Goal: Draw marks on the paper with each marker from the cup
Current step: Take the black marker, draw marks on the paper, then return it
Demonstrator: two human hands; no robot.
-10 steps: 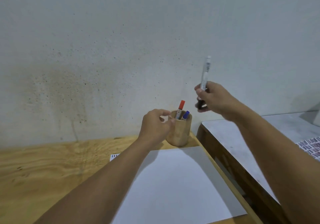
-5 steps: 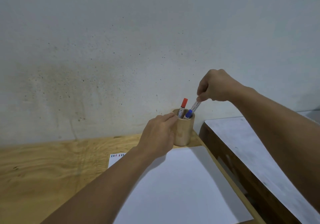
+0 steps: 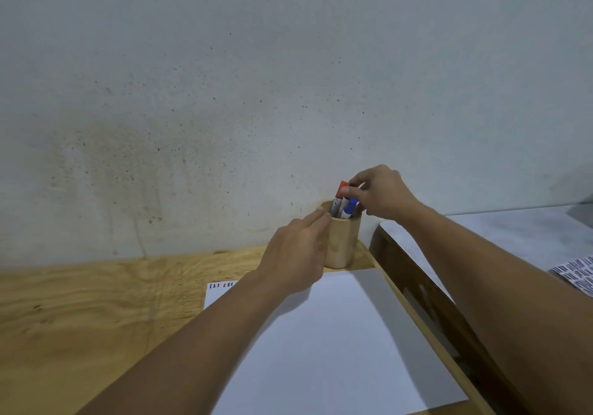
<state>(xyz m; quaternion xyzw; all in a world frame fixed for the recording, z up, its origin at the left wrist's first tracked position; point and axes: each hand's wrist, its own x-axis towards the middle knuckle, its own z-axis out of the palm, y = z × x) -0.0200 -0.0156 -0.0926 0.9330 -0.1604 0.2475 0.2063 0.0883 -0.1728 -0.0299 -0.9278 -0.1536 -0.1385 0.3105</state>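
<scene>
A round wooden cup (image 3: 342, 244) stands at the far right corner of the plywood table (image 3: 96, 312), just beyond the white paper (image 3: 337, 344). A red-capped marker (image 3: 341, 189), a blue-capped marker (image 3: 350, 208) and a third barrel between them stick out of it. My left hand (image 3: 296, 252) is wrapped against the cup's left side, its fingertips at the rim. My right hand (image 3: 383, 194) hovers over the cup, thumb and forefinger pinched on the red cap. Small coloured marks (image 3: 221, 285) line the paper's far left corner.
The stained wall rises directly behind the cup. To the right, across a narrow gap, a grey-topped table (image 3: 513, 235) with a dark wooden edge (image 3: 426, 292) carries a barcode sheet (image 3: 574, 274). My forearms cross over the paper.
My right hand lowered the marker it held upright into the cup, let it go, and shifted its fingers onto the red cap. My left hand stayed on the cup.
</scene>
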